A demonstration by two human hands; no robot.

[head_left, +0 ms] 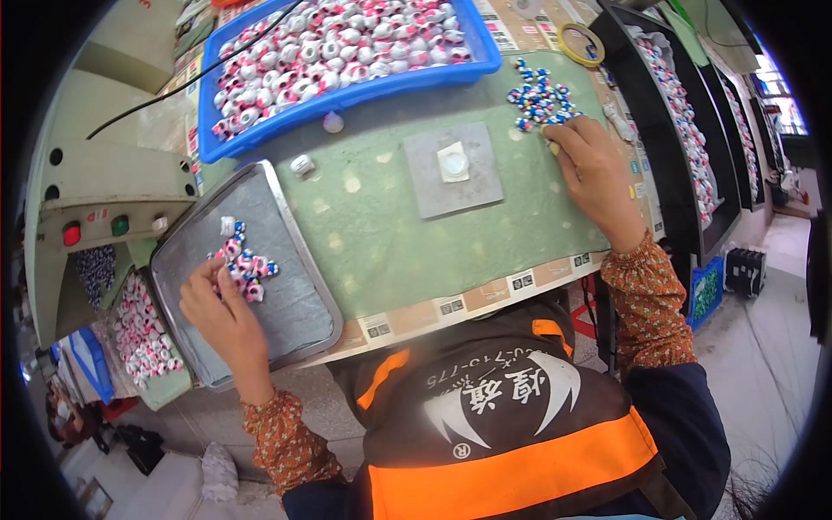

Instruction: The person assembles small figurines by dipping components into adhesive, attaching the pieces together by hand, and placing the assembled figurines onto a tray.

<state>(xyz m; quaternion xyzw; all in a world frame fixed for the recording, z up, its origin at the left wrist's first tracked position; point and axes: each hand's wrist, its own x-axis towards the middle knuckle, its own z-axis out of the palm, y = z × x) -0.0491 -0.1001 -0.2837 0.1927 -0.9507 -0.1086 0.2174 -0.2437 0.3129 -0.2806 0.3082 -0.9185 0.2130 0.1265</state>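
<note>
My left hand is over the metal tray, fingers loosely bent and thumb apart, beside a cluster of small white, pink and blue pieces. Nothing shows between its fingers. At the right, my right hand has thumb and fingertips pinched together at the near edge of a pile of small blue, white and yellow pieces. A yellowish bit shows at those fingertips, too small to name. Between the hands lies a square grey plate with a small pale pad and round disc on it.
A blue bin full of white and pink pieces stands at the back. One white piece and a small round piece lie on the green mat. Right of it are a tape roll and black trays; buttons sit left.
</note>
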